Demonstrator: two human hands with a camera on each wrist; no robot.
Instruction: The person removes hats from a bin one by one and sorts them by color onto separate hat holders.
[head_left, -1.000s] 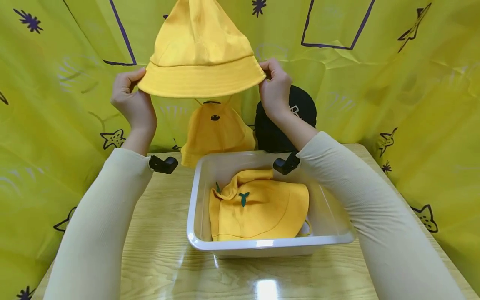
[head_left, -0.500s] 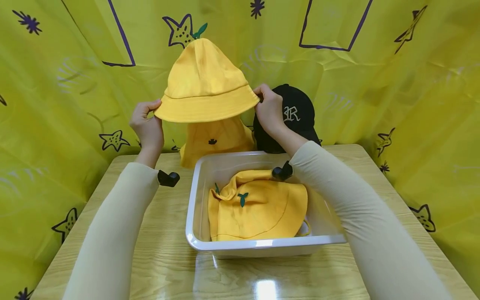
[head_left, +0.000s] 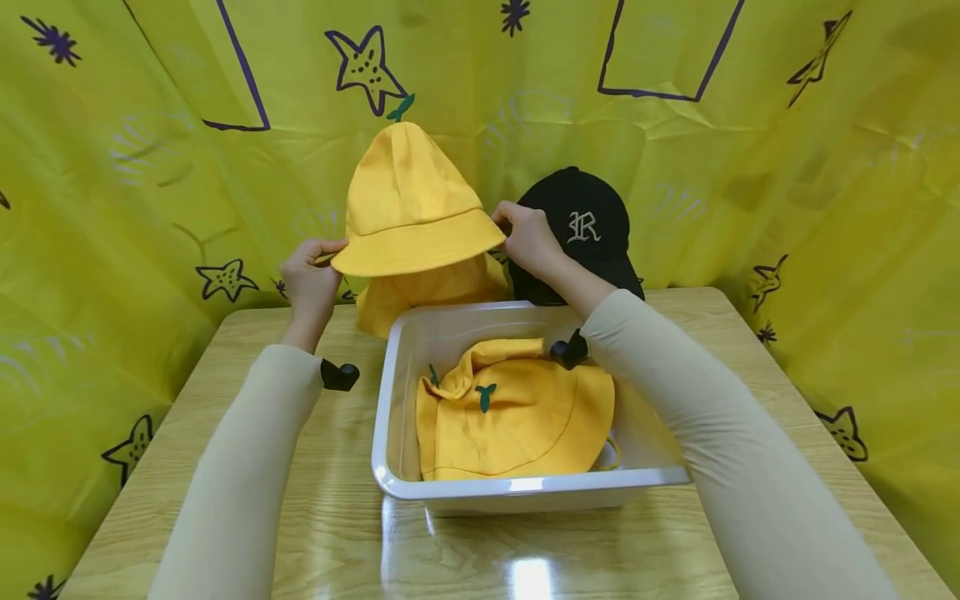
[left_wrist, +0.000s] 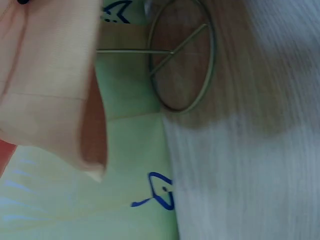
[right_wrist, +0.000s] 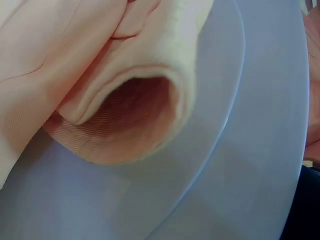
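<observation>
A yellow bucket hat (head_left: 416,192) with a green sprout on its crown is held upright in front of the back curtain. My left hand (head_left: 309,279) pinches the left edge of its brim, and my right hand (head_left: 531,240) pinches the right edge. Behind and below it, a second yellow hat (head_left: 438,293) is mostly covered in the head view. In the left wrist view, a thin wire stand (left_wrist: 135,51) with a ring base reaches into a hat (left_wrist: 45,100). Just beside my right hand is a black cap (head_left: 600,221) with a white letter R.
A white plastic tub (head_left: 525,486) stands on the wooden table (head_left: 330,500) under my forearms. In it lie yellow hats (head_left: 517,425) with green sprouts; the right wrist view shows a folded brim (right_wrist: 135,120) among them. Yellow patterned curtain (head_left: 712,167) surrounds the table.
Both hands have lowered the bucket hat from near the top of the head view, and it now overlaps most of the yellow hat behind. The tub and its hats stay in place.
</observation>
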